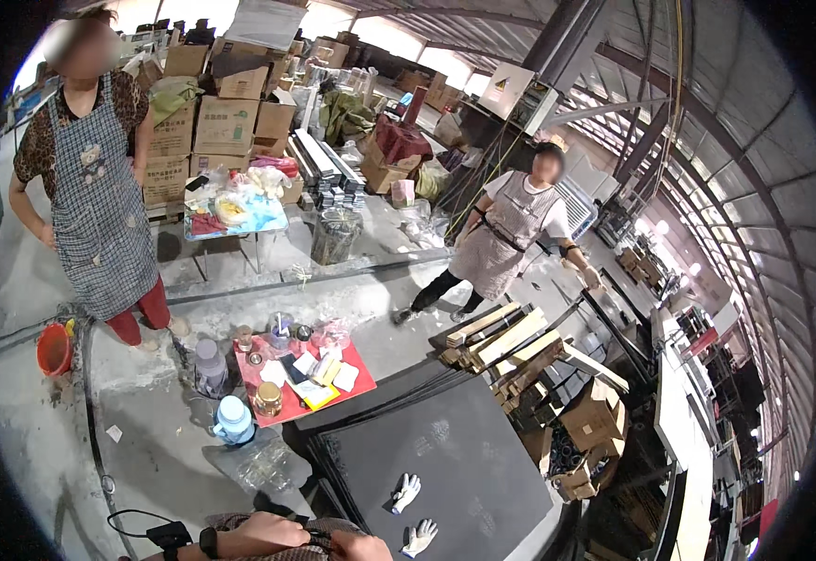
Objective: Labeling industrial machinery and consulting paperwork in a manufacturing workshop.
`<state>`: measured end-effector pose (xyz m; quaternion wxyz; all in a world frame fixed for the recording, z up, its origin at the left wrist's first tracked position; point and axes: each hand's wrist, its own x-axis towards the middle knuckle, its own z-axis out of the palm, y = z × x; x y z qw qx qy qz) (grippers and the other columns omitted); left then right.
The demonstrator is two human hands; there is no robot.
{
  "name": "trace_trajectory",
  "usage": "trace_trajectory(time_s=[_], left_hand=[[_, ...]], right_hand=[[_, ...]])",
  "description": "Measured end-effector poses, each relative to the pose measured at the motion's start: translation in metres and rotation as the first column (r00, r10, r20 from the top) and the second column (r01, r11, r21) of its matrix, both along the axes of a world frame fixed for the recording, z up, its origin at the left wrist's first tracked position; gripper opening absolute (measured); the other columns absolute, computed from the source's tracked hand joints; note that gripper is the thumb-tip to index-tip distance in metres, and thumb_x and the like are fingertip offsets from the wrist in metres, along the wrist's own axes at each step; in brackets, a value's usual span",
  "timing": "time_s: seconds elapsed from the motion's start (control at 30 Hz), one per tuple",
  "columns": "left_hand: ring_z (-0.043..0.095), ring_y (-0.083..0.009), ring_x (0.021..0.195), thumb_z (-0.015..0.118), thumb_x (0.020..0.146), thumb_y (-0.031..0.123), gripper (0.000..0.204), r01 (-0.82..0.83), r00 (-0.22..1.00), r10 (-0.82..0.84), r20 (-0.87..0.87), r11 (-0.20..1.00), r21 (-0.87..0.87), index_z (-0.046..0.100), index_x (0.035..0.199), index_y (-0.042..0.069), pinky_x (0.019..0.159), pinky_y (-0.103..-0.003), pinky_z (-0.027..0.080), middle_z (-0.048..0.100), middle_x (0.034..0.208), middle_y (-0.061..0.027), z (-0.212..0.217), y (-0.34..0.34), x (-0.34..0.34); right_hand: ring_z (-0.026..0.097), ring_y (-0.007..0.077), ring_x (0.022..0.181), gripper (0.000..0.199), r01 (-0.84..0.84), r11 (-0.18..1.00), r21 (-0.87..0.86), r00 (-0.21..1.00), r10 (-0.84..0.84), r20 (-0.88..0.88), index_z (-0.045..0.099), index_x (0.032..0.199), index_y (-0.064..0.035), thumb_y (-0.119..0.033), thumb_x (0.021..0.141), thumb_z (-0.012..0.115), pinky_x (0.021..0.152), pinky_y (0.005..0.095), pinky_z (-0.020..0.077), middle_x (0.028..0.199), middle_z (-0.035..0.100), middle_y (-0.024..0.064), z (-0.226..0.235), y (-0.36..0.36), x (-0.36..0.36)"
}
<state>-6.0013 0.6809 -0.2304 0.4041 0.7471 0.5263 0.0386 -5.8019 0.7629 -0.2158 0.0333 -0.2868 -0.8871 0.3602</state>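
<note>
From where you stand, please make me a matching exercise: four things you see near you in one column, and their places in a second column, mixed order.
Things:
1. white gloves
2. orange bucket
3. blue-capped jug
4. wooden planks

Places:
a. on the concrete floor beside the left edge of the red board
b. on the floor next to the person in the checked apron
c. lying on the stack of dark sheets
d. piled to the right of the red board, behind the dark sheets

Pairs: 1-c, 2-b, 3-a, 4-d
</note>
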Motion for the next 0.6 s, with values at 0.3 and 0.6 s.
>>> trace_trajectory(time_s=[0.3, 0.6], left_hand=[[0.064, -0.0305, 0.094, 0.044, 0.092, 0.030, 0.026, 0.100, 0.995, -0.098, 0.037, 0.994, -0.054, 0.057, 0.101, 0.009, 0.072, -0.043, 0.053, 0.060, 0.096, -0.0118, -0.011, 0.015, -0.003], [0.064, -0.0313, 0.091, 0.043, 0.091, 0.029, 0.026, 0.054, 0.999, -0.054, 0.003, 0.996, 0.069, 0.056, 0.096, 0.006, 0.069, -0.043, 0.053, 0.061, 0.091, -0.0138, -0.012, 0.007, 0.001]], right_hand=[[0.063, 0.0326, 0.071, 0.032, 0.015, 1.000, 0.005, 0.999, -0.015, -0.042, 0.066, 0.103, -0.0099, -0.010, 0.072, 0.061, 0.062, 0.0394, 0.0505, 0.086, 0.066, 0.0150, -0.011, 0.003, 0.005], [0.063, 0.0330, 0.069, 0.032, -0.027, 0.998, 0.055, 0.998, 0.023, 0.066, 0.066, 0.105, -0.0112, -0.010, 0.074, 0.059, 0.060, 0.0398, 0.0504, 0.086, 0.066, 0.0143, 0.005, 0.006, 0.000]])
